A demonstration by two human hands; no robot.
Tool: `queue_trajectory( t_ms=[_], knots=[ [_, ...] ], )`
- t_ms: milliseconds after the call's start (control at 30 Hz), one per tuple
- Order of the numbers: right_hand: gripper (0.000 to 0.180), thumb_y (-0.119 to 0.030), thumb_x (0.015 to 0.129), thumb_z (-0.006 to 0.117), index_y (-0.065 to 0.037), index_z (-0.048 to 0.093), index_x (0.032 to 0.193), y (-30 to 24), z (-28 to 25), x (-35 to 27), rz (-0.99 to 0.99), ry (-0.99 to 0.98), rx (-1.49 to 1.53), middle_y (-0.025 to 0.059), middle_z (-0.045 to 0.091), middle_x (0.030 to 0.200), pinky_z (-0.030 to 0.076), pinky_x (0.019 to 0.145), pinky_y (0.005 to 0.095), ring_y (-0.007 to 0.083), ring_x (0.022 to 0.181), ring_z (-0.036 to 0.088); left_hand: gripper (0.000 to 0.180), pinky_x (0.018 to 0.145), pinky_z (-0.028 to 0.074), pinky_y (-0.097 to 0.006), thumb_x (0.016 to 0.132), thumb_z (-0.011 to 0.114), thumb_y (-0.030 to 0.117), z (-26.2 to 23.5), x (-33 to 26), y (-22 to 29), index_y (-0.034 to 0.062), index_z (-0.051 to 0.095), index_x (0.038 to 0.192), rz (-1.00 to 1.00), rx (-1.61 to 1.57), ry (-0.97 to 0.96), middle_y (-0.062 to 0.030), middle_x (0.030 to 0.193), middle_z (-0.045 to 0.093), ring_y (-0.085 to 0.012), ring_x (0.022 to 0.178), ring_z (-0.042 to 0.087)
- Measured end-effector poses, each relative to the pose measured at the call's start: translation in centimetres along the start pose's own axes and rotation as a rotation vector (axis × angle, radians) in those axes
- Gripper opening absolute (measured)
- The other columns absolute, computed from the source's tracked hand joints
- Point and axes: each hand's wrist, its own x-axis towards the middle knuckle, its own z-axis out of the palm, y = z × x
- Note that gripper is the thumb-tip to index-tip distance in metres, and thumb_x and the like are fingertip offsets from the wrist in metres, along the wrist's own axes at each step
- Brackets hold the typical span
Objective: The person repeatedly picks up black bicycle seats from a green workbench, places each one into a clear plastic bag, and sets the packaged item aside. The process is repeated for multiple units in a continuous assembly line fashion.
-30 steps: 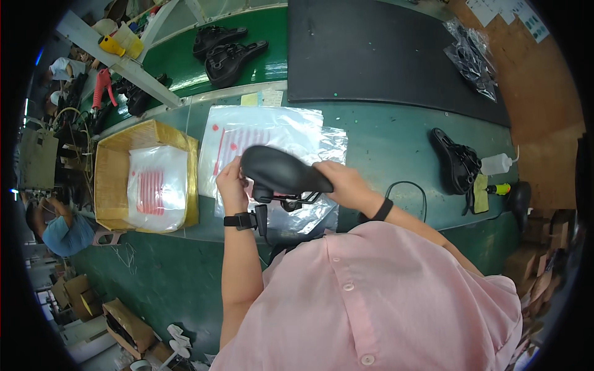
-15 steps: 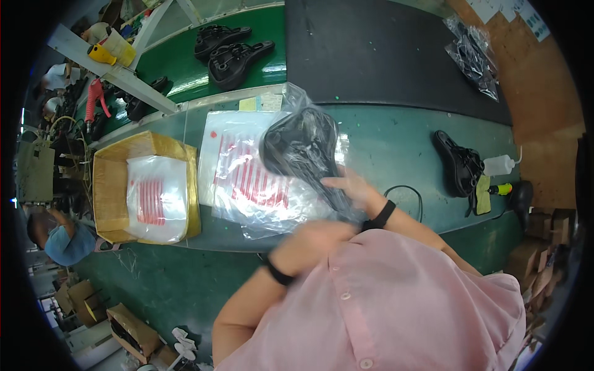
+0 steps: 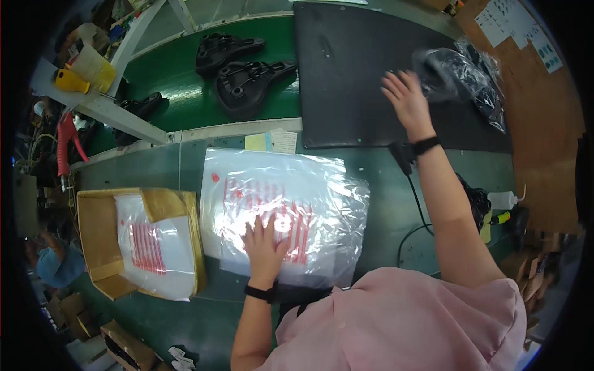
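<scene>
While my left hand (image 3: 265, 242) lies flat and open on the slippery, limp stack of clear bags (image 3: 284, 213) at lower centre, my right hand (image 3: 405, 98), fingers spread, touches the bagged black saddle (image 3: 455, 73) at upper right; stiff, probably light, best gripped around its body.

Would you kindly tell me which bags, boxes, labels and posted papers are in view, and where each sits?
Stack of clear bags: centre of the green table, under the left hand; rectangular, red print.
Cardboard box: left of the stack; open, brown, holding a clear red-printed bag.
Bagged black saddle: upper right on the black mat, by the right hand.
Paper slips: above the stack; yellow and white.
Posted sheets: top right; white.
</scene>
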Motion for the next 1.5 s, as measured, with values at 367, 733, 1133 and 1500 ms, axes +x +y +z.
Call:
queue_trajectory(
  t_ms=[367, 733, 1133, 1500],
  knots=[
    [0.085, -0.024, 0.064, 0.076, -0.006, 0.041, 0.139, 21.2, 17.8, 16.0, -0.509, -0.901, -2.176, 0.0192, 0.052, 0.131, 0.045, 0.098, 0.0423, 0.0360, 0.121, 0.050, 0.071, 0.112, 0.006, -0.062, 0.082, 0.067, 0.032, -1.4, 3.1, -5.6, 0.0201, 0.036, 0.145, -0.239, -0.004, -0.064, -0.0122, 0.153, 0.027, -0.0422, 0.142, 0.013],
    [0.073, -0.027, 0.069, 0.080, 0.008, 0.042, 0.122, 14.4, 12.1, -3.2, 0.517, -0.754, -0.982, 0.0105, 0.062, 0.079, 0.043, 0.039, 0.0251, 0.0119, 0.054, 0.057, 0.062, 0.107, 0.024, -0.055, 0.083, 0.065, 0.028, -0.4, 3.3, -5.5, 0.0105, 0.044, 0.138, -0.055, -0.001, 0.197, -0.0221, 0.138, 0.040, -0.0437, 0.129, 0.033],
    [0.083, -0.043, 0.071, 0.077, 0.008, 0.046, 0.128, 0.8, -14.6, -22.0, -0.165, -0.083, -1.379, 0.0227, 0.066, 0.106, 0.052, 0.079, 0.0365, 0.0323, 0.093, 0.066, 0.045, 0.080, 0.047, -0.042, 0.074, 0.071, 0.017, 8.2, 1.4, 11.5, -0.0005, 0.055, 0.113, 0.091, -0.011, 0.152, -0.0189, 0.105, 0.060, -0.0348, 0.096, 0.058],
    [0.031, -0.034, 0.095, 0.054, -0.005, 0.064, 0.097, 1.4, -14.0, -25.5, 0.638, -0.112, -0.150, 0.0060, 0.067, 0.080, 0.050, 0.048, 0.0305, 0.0180, 0.059, 0.064, 0.034, 0.053, 0.038, -0.033, 0.081, 0.071, 0.024, 4.7, 2.0, 7.7, -0.0022, 0.056, 0.064, -0.161, -0.409, -0.064, -0.0076, 0.056, 0.051, -0.0163, 0.054, 0.048]
  ],
)
